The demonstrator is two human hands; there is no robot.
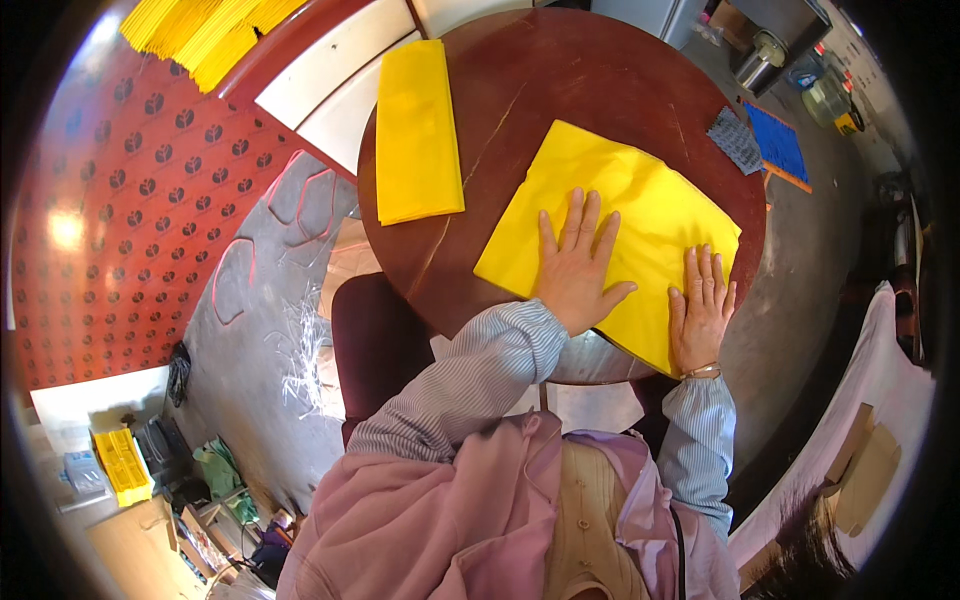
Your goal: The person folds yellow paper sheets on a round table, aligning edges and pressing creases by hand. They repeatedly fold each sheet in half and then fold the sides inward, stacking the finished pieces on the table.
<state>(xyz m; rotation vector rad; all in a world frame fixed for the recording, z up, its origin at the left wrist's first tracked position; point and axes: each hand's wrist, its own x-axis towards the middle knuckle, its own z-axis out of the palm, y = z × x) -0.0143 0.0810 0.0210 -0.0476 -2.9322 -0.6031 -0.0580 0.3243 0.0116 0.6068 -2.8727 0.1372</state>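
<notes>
A yellow sheet of cloth-like material [570,165] lies flat and roughly square on the round dark red table [570,60]. My left hand [578,265] rests on its near left part, fingers spread and palm down. Over its near right corner lies my right hand [702,310], fingers stretched out and flat against the surface. Neither hand grips anything. Slight creases run across the sheet between and beyond my hands. To the left on the same table sits a folded yellow bundle [418,135], long and narrow, apart from the sheet.
More yellow folded pieces [200,35] are stacked at the far left, beyond a red patterned surface [150,180]. A grey cloth piece [735,140] sits at the table's right edge beside a blue stool top [778,140]. White strings [308,350] lie on the floor at left.
</notes>
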